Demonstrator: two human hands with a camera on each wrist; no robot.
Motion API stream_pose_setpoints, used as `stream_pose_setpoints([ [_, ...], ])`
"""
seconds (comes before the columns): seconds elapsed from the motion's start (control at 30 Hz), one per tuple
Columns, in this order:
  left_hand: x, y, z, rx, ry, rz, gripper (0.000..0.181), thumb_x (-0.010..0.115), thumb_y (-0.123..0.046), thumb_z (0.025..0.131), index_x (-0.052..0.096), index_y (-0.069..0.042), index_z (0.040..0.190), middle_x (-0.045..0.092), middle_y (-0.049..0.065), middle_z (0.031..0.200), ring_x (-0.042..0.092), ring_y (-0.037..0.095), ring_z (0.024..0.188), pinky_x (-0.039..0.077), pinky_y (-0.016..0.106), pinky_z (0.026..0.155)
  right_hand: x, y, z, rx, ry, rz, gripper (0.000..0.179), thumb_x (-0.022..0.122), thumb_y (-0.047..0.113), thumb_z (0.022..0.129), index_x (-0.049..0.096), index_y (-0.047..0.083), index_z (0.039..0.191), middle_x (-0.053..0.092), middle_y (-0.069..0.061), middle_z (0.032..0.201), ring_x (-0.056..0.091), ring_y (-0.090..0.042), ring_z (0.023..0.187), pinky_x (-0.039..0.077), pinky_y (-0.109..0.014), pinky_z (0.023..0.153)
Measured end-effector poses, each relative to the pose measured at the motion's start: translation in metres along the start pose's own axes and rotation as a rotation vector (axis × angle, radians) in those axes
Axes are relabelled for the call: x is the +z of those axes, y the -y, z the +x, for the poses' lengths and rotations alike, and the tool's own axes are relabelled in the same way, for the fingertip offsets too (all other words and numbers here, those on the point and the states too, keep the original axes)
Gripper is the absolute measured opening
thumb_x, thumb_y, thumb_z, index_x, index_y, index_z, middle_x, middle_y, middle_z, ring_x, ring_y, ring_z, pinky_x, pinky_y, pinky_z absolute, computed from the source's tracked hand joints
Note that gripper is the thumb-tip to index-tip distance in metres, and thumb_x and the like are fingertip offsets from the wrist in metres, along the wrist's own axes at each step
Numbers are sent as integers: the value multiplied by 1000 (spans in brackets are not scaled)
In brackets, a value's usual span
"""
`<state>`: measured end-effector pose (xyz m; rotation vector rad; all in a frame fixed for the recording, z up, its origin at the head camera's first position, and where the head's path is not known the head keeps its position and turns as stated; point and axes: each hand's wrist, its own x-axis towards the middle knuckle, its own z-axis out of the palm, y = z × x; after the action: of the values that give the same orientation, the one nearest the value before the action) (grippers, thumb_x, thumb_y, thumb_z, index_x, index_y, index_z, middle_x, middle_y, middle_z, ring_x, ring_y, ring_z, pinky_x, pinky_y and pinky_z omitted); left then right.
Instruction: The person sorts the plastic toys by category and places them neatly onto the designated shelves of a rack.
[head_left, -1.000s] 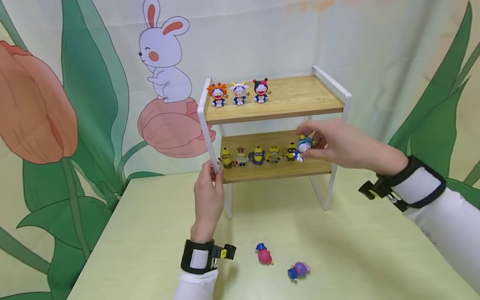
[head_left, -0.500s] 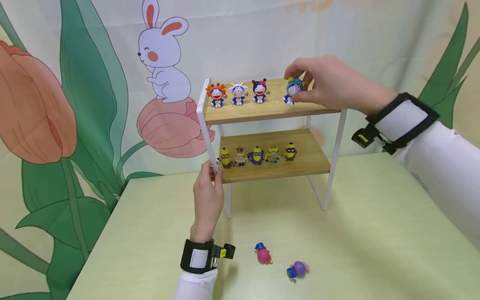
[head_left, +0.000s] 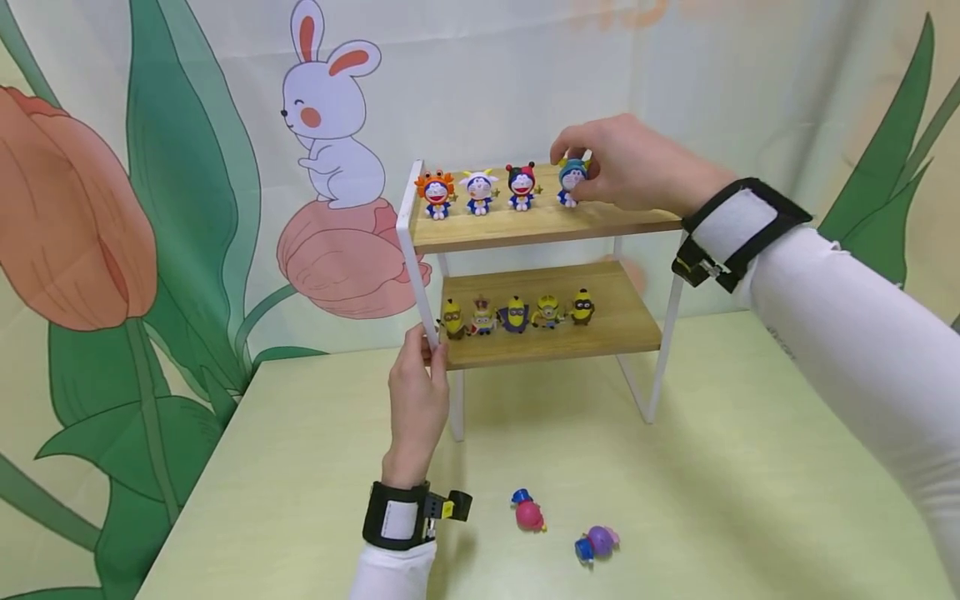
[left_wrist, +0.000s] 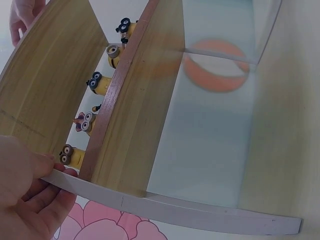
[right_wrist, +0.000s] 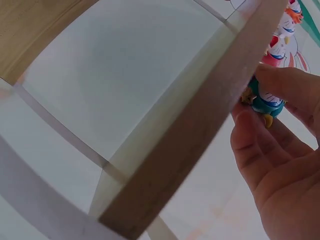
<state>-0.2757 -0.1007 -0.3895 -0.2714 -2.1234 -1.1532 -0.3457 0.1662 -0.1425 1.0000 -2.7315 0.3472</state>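
Note:
My right hand [head_left: 637, 167] pinches a small Doraemon figurine in a teal hood [head_left: 572, 177] at the top board [head_left: 487, 229] of a two-tier shelf; in the right wrist view the teal-hooded head [right_wrist: 270, 104] shows between thumb and fingers. To its left stand three more Doraemon figurines: one with an orange crab hood [head_left: 436, 193], one with a white horned hood [head_left: 479, 192], one with a red-and-black hood [head_left: 521, 186]. My left hand [head_left: 418, 404] grips the white left leg [head_left: 417, 279] of the shelf, thumb in front, as the left wrist view also shows.
Several yellow Minion figurines [head_left: 514, 315] line the lower board [head_left: 622, 329]. On the table [head_left: 315, 467] in front lie a pink figurine with a blue hat [head_left: 529, 514] and a purple one [head_left: 601, 541]. A printed curtain [head_left: 495, 83] hangs behind the shelf.
My right hand has lifted the teal-hooded figurine from beside the lower board up to the top one, then moved it left toward the red-and-black one. The left hand keeps its grip on the leg.

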Motion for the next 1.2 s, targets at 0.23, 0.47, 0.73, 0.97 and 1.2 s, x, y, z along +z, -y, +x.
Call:
stream_pose_setpoints([
  [0.23,0,-1,0,-5,4,-2,23,58,0,97,54,6,118,61,14,93,59,24,79,50,34,69,4,-1,6,1,5,-17,39,66,5,90,56,4,128,58,-19,122,60,-32,100,47,-47,91],
  [0.47,0,-1,1,-5,5,-9,22,58,0,97,54,7,117,61,14,92,59,25,79,50,34,69,5,0,10,7,-10,-19,40,66,5,91,56,3,129,59,-18,121,58,-31,98,46,-46,90],
  [0.73,0,-1,2,8,-1,-6,22,58,1,96,54,5,117,62,14,91,59,25,78,49,34,69,10,0,12,31,-9,-28,41,63,4,92,55,6,132,58,-15,126,56,-30,98,45,-45,89],
  [0.97,0,-1,2,11,4,1,22,58,0,97,53,4,118,61,14,92,59,24,78,49,34,69,13,1,10,25,-32,-36,40,58,6,94,54,6,133,57,-13,122,54,-29,95,45,-44,87],
  [1.2,0,-1,2,-4,4,12,23,59,0,96,53,4,118,62,14,92,59,25,79,50,35,69,15,2,11,41,-18,-21,47,57,7,94,48,6,140,55,-16,129,53,-29,100,43,-46,92],
])
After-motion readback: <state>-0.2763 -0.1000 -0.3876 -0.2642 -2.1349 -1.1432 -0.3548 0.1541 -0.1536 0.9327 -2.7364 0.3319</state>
